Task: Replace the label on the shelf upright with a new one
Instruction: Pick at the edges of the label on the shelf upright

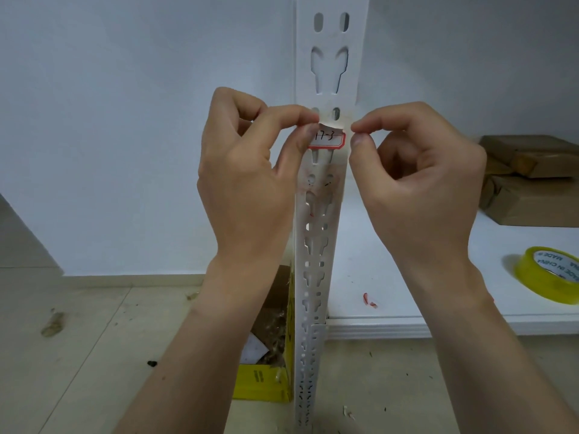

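A white slotted shelf upright (316, 245) runs up the middle of the view. On it sits a small white label (329, 138) with a red border and handwritten "17-3"; its top edge is curled away from the metal. My left hand (250, 177) pinches the label's upper left corner between thumb and forefinger. At the label's right edge, beside the upright, my right hand (416, 170) has thumb and forefinger pressed together; whether they hold a bit of label or tape I cannot tell.
A white shelf board (407, 277) extends right, carrying a roll of yellowish clear tape (546, 275), brown paper parcels (532, 180) and a red label scrap (369, 300). A yellow open box (266, 380) stands on the tiled floor left of the upright.
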The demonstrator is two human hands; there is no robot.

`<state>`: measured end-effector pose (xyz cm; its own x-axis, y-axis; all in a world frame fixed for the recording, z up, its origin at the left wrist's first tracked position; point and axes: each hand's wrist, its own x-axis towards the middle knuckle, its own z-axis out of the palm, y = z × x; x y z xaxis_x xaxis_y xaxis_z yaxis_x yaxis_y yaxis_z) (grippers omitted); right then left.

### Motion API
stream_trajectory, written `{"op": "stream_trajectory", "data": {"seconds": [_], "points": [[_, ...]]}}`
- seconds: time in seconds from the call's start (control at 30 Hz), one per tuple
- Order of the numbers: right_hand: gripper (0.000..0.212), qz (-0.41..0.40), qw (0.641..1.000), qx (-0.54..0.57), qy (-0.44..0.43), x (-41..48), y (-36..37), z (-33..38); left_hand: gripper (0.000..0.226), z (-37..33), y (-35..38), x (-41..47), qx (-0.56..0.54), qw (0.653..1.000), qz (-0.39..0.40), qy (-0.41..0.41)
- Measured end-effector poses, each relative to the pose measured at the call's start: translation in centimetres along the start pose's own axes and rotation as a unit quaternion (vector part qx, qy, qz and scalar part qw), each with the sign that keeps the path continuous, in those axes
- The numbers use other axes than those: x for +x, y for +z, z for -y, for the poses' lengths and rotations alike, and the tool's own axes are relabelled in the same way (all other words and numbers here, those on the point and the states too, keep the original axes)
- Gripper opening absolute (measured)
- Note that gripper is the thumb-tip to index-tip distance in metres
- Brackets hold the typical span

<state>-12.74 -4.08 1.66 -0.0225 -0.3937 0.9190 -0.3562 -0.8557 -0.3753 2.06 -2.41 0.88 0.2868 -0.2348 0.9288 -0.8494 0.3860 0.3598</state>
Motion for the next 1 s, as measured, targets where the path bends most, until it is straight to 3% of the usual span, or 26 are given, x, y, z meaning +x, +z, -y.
{"op": "stream_trajectory", "data": {"seconds": [0.13, 0.33, 0.83, 1.0], "points": [[0.005, 0.001, 1.000, 0.002, 0.005, 0.0, 0.0, -0.1, 0.016, 0.7, -0.6, 0.6, 0.000, 0.999, -0.029, 0.044], [0.005, 0.000, 1.000, -0.003, 0.004, -0.1, 0.0, -0.1, 0.018, 1.0, -0.8, 1.0, 0.016, 0.997, -0.006, 0.075], [0.005, 0.001, 1.000, -0.001, 0.002, -0.1, -0.1, 0.1, 0.020, 0.8, 1.1, -0.2, 0.004, 0.999, -0.024, 0.030], [0.006, -0.007, 1.000, 0.006, 0.007, 0.0, -0.2, -0.1, 0.016, 1.6, 0.4, -0.1, -0.007, 0.996, -0.008, 0.094]]}}
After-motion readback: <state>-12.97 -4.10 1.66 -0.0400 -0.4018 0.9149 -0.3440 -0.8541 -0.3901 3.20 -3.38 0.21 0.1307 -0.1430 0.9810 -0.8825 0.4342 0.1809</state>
